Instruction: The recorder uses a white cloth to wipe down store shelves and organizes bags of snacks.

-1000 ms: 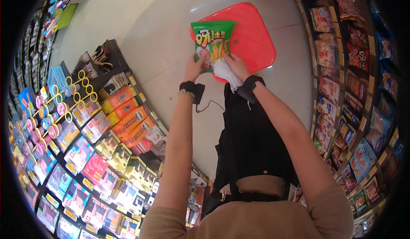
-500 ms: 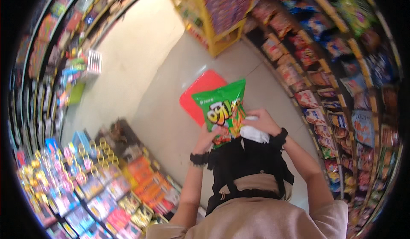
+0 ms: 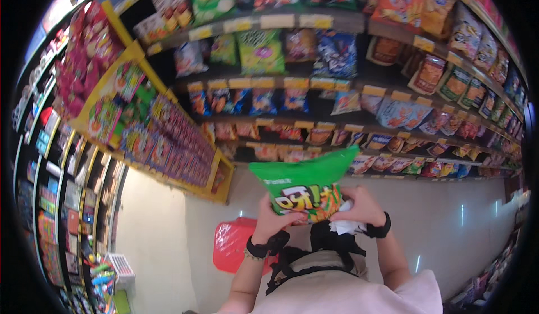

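Note:
A puffed green snack bag (image 3: 306,173) with large yellow-and-white lettering is held in front of my body, its top edge tilted up to the right. My left hand (image 3: 270,219) grips its lower left side, the thumb across the front. At the lower right side, my right hand (image 3: 365,206) is closed on the bag too. Crumpled white paper or tissue (image 3: 348,226) is tucked in the same hand, below the fingers. Both wrists wear dark bands.
Curved shelves (image 3: 275,82) ahead and to the right hold many snack bags. A yellow display rack (image 3: 224,176) stands at left front. On the floor sits a red plastic item (image 3: 229,245) with rounded corners. A white basket (image 3: 121,266) is at lower left.
The view has swung so the snack shelves now lie straight ahead and the yellow rack to the left. Both hands still hold the green bag, which appears raised toward the shelves.

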Demonstrator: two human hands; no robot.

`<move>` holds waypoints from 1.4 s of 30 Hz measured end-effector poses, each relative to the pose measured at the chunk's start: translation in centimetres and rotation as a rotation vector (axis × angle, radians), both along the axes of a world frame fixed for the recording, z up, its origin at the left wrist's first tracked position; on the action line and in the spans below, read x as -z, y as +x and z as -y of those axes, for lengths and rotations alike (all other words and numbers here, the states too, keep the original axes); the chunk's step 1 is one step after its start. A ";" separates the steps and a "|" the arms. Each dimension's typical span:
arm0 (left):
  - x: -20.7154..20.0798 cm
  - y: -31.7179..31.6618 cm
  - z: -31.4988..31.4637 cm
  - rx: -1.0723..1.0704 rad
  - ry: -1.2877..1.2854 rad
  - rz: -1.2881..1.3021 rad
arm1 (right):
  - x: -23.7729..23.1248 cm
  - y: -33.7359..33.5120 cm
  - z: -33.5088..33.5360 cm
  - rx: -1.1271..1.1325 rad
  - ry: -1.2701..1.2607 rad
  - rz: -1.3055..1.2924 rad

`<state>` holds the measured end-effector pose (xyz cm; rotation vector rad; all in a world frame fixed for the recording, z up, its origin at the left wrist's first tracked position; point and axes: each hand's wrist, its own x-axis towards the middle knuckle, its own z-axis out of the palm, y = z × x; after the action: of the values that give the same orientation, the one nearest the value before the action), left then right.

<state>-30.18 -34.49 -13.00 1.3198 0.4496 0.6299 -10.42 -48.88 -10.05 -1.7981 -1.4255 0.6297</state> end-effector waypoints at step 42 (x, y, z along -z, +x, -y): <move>-27.4 37.1 -28.3 -0.018 1.240 0.138 | -22.3 29.6 -23.4 0.642 0.595 0.508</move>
<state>6.93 -6.15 14.39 2.4062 -0.1145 1.0740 19.15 -25.46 12.28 -1.8132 -1.0586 -0.5611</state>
